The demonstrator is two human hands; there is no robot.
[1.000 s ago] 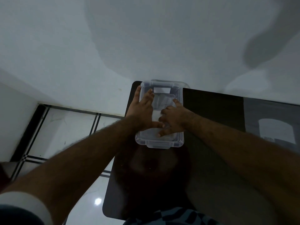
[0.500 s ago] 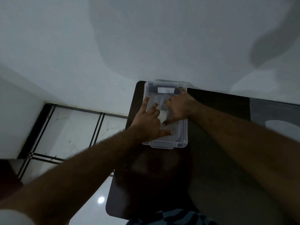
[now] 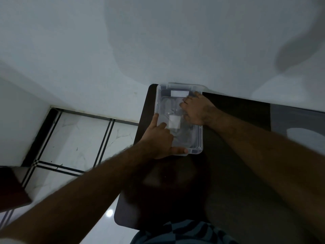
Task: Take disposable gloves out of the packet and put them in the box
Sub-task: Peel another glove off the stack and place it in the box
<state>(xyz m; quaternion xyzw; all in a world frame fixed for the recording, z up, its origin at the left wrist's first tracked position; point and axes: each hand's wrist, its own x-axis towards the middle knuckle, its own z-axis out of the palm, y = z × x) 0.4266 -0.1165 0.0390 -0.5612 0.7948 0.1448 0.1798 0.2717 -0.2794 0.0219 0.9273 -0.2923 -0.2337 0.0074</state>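
Note:
A clear plastic box point(image 3: 198, 150) stands on a dark table point(image 3: 237, 124), its far end against the wall. Thin see-through disposable gloves point(image 3: 168, 107) lie crumpled inside it, with a white paper slip point(image 3: 174, 123) among them. My left hand point(image 3: 158, 140) is at the box's near left corner, thumb along the front rim and fingers reaching over the left wall onto the gloves. My right hand point(image 3: 197, 110) is inside the far right part of the box, fingers bent down into the gloves. No packet is in sight.
A white label point(image 3: 179, 93) sits on the box's far wall. The table's left edge drops to a white tiled floor point(image 3: 79, 141) with dark lines. A brown piece of furniture point(image 3: 12, 185) stands at the left border. A pale wall point(image 3: 158, 41) rises behind the table.
My right hand has moved from the box's middle to its far right corner. My left hand has drawn back to the near left corner. The view has shifted slightly.

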